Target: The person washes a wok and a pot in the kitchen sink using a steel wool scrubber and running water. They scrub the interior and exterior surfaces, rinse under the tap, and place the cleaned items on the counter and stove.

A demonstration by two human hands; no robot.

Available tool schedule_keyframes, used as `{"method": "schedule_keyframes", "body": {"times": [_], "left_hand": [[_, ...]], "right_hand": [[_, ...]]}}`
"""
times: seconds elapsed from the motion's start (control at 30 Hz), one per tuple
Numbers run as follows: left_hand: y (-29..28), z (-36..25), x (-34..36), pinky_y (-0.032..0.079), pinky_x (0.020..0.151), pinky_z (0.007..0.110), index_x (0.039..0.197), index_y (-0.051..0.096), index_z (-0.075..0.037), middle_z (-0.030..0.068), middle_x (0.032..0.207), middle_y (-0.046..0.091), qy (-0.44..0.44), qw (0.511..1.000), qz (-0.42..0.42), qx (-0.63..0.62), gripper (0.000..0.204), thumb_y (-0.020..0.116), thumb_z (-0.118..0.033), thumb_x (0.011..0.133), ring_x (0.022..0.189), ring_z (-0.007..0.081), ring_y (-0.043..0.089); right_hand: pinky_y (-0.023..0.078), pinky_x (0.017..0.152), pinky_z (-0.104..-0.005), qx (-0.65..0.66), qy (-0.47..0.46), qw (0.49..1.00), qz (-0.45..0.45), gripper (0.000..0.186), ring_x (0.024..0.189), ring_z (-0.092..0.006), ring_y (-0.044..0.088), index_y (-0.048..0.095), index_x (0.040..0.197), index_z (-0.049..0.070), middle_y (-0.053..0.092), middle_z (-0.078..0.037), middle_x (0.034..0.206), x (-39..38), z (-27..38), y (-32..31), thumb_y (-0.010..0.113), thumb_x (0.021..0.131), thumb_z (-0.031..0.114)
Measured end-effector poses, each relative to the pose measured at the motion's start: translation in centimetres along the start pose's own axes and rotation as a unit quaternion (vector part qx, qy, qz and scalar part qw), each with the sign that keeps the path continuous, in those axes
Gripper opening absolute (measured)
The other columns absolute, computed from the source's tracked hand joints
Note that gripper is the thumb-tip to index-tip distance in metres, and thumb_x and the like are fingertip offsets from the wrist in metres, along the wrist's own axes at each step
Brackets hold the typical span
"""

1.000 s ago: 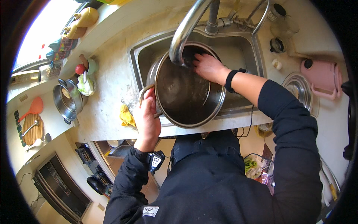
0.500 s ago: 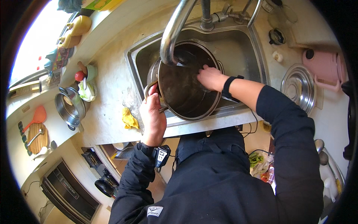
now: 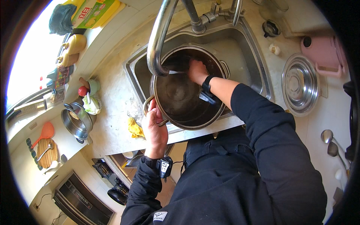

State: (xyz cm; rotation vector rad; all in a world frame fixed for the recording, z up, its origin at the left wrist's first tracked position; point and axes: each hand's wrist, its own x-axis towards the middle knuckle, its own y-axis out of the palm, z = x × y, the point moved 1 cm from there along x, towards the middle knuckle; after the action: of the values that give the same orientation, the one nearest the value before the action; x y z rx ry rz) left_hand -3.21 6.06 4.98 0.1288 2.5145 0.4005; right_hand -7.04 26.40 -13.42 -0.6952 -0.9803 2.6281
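Observation:
A large, deep metal pot (image 3: pixel 176 101) with a brownish inside rests tilted in the steel sink (image 3: pixel 240 48), its mouth facing me. My left hand (image 3: pixel 155 129) is closed round the pot's left loop handle (image 3: pixel 147 106). Inside the pot, near the far right wall, is my right hand (image 3: pixel 197 71); its fingers are curled, and what they hold, if anything, is hidden. The curved metal faucet (image 3: pixel 157 41) hangs over the pot's far left rim, with a pale streak by its spout.
On the counter a crumpled yellow cloth (image 3: pixel 135 128) lies left of the pot. A steel lid (image 3: pixel 300 84) and a pink container (image 3: pixel 323 54) stand at the right. Further left are a steel pot (image 3: pixel 75 127) and a pale green cup (image 3: pixel 93 87).
My right hand has moved up and left inside the pot, toward its far wall. My left hand stays on the handle. The view has shifted slightly.

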Motion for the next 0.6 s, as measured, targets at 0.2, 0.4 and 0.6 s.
{"method": "schedule_keyframes", "body": {"times": [0.2, 0.4, 0.6], "left_hand": [[1.3, -0.1, -0.2, 0.043, 0.092, 0.024, 0.139, 0.046, 0.004, 0.0004, 0.111, 0.061, -0.002, 0.999, 0.042, 0.022, 0.046, 0.047, -0.012, 0.096, 0.089, 0.0068, 0.054], [2.2, -0.2, 0.6, 0.044, 0.094, 0.025, 0.139, 0.047, 0.005, 0.0043, 0.118, 0.064, 0.014, 0.999, 0.050, -0.015, 0.045, 0.049, -0.011, 0.097, 0.089, 0.0090, 0.056], [0.6, 0.7, 0.9, 0.041, 0.107, 0.029, 0.141, 0.043, 0.007, 0.0132, 0.135, 0.057, 0.005, 0.999, -0.010, -0.033, 0.047, 0.046, -0.008, 0.096, 0.119, 0.0161, 0.057]], "right_hand": [[0.056, 0.079, -0.0355, 0.777, 0.215, 0.591, -0.026, 0.035, 0.097, -0.0238, 0.062, 0.058, 0.122, 0.009, 0.064, -0.008, 0.099, -0.1, 5.7, 0.1, 0.062, 0.088, 0.005], [0.052, 0.071, -0.0323, 0.490, -0.048, 0.784, 0.378, 0.038, 0.091, -0.0180, 0.059, 0.058, 0.127, 0.006, 0.064, -0.009, 0.105, -6.9, 7.4, -2.4, 0.059, 0.089, 0.009], [0.054, 0.090, -0.0473, -0.072, -0.222, 0.963, 0.137, 0.031, 0.115, -0.0395, 0.059, 0.068, 0.116, 0.011, 0.062, -0.020, 0.119, -5.6, 0.9, -2.2, 0.055, 0.087, 0.009]]}}
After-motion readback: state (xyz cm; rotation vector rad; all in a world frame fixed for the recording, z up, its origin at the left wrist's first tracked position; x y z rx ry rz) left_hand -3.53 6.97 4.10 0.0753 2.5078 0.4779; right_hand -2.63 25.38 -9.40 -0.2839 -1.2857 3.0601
